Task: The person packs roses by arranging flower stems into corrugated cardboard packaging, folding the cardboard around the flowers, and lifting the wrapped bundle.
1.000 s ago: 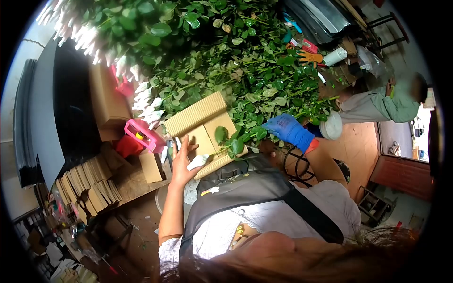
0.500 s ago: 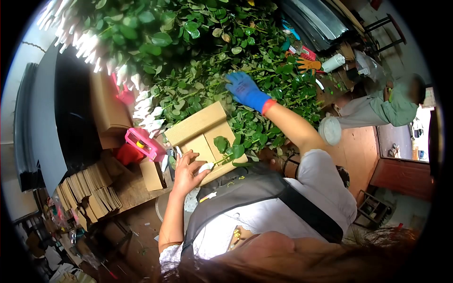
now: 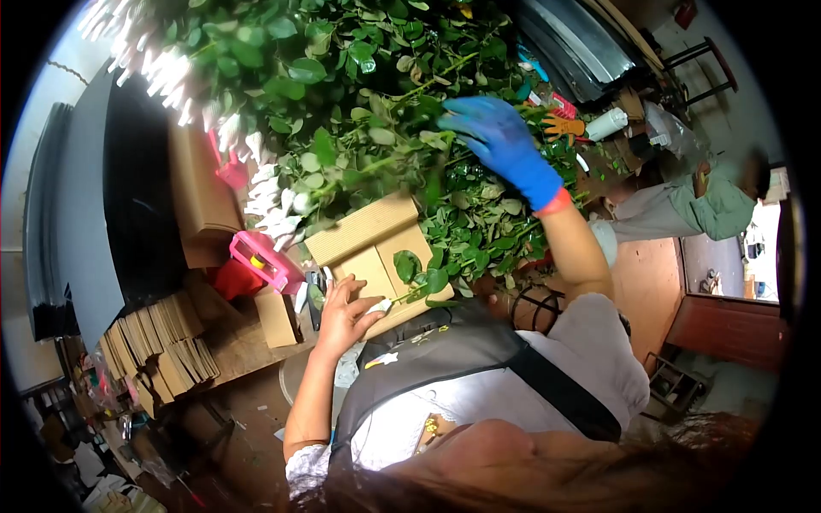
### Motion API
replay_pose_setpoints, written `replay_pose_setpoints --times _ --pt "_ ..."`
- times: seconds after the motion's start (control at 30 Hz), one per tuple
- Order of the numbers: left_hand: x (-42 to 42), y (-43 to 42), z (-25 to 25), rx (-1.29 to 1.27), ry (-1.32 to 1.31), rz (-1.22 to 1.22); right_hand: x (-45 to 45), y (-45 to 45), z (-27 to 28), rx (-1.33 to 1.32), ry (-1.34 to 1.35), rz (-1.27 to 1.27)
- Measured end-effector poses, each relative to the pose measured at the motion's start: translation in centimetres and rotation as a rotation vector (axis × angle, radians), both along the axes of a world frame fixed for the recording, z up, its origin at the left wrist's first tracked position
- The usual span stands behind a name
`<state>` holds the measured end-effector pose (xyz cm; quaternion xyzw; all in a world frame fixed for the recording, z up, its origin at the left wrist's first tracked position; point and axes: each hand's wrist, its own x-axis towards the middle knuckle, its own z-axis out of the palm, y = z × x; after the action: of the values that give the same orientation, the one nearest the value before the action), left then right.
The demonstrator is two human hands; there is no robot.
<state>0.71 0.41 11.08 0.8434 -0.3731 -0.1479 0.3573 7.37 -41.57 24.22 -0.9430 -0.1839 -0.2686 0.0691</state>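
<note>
The folded cardboard wrapper (image 3: 361, 229) marks the centre of the dial, twelve being the top of the view; its corrugated strips run along the upper and lower edges, with plain panels between; the single white rose (image 3: 437, 280) lies across its lower right part, leaves towards four, bud (image 3: 382, 305) at the lower edge near six.

The bare left hand (image 3: 346, 316), at seven, has thumb and fingertips pinched together on that bud; the right hand (image 3: 503, 141), in a blue glove, is between one and two, over the leafy stems (image 3: 402, 111); I cannot tell whether its fingers are clamped on any stem.

The heap's white buds (image 3: 272, 209) show at ten; at nine the pink plastic holder (image 3: 278, 275) has a small yellow piece (image 3: 256, 261) inside its frame, a red item (image 3: 233, 280) just beside it; at eight, cardboard pieces (image 3: 162, 342) are packed in a row; at three stands a pale bucket (image 3: 605, 243), its contents hidden; at two, a clear plastic bag (image 3: 660, 126), contents too small to make out.
</note>
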Motion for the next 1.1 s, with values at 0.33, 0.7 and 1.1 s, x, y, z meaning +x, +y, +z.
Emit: replay_pose_setpoints --times 0.33,0.7,1.1 --pt "-0.1 0.2 -0.6 -0.066 0.113 0.165 -14.9 -5.1 -8.3 -0.145 0.848 -0.133" --pt "1.6 -0.7 -0.2 -0.034 -0.011 0.018 2.6 1.1 -14.7 -0.337 0.558 -0.163" --pt "0.2 -1.0 0.3 -0.079 -0.059 0.005 4.6 0.3 -11.1 -0.162 0.479 -0.200"
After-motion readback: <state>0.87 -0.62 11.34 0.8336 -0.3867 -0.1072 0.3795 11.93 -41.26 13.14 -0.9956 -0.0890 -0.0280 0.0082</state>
